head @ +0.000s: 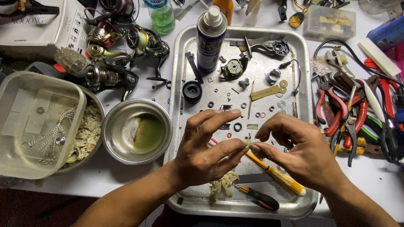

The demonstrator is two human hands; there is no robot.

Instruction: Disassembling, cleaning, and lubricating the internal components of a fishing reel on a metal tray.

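A cluttered white workbench (126, 176) is filling the frame. From the left, a clear plastic tub (38, 122) is sitting beside a steel bowl (136, 130) holding greenish liquid, with fishing reels (113, 54) lying behind. Over a metal tray (303, 54) strewn with washers and reel parts, the left hand (206, 155) and right hand (294, 151) are meeting, thumbs and forefingers pinching a tiny pale part (248, 145) between them. A yellow-handled screwdriver (277, 175) is lying beneath the hands. Red-handled pliers (336, 105) are crowding the right.
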